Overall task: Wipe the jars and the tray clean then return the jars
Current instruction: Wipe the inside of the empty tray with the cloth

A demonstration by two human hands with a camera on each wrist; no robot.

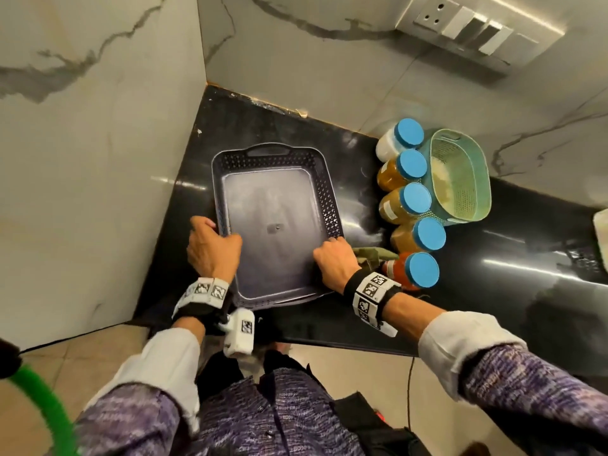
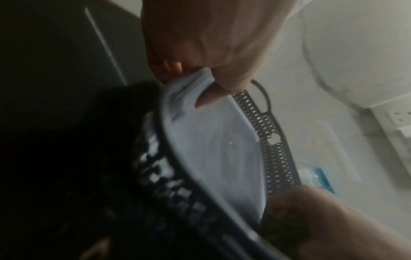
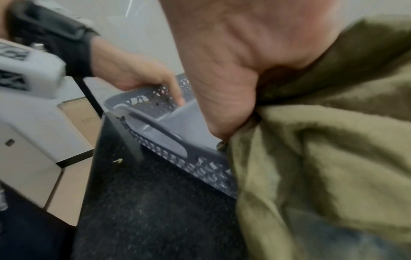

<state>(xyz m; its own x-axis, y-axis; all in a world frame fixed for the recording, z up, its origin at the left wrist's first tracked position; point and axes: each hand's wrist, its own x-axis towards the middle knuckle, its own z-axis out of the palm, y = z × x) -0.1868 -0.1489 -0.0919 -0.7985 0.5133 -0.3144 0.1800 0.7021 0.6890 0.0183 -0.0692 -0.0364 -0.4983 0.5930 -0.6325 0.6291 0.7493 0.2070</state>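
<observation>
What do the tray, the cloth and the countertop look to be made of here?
Tray: looks like moulded plastic, dark grey and matt, with perforated lattice walls and a moulded handle slot. Cloth: olive-green, soft and napped like towelling or microfibre, bunching in folds. Countertop: polished black stone, probably granite; it is glossy in the head view and finely speckled in the right wrist view.
</observation>
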